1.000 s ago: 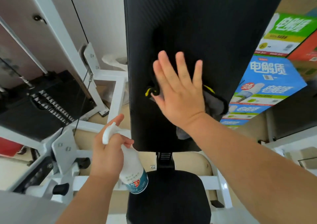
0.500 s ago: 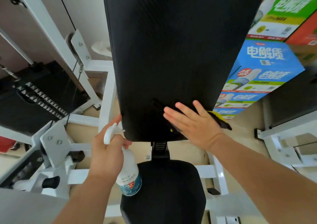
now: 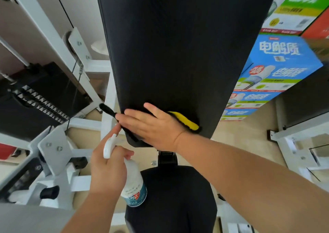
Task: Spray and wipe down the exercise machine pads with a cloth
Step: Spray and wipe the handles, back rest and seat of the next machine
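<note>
Both hands are busy: the right hand (image 3: 154,127), fingers straight, presses the cloth (image 3: 185,121) onto the back pad's (image 3: 178,45) near left corner, while the left hand (image 3: 106,172) grips the spray bottle (image 3: 134,184) just nearer.

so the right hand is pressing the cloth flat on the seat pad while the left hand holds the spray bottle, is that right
Not the seat pad. The head view shows the right hand pressing the cloth flat on the lower end of the back pad; the seat pad lies below it. The left hand does hold the spray bottle.
</note>
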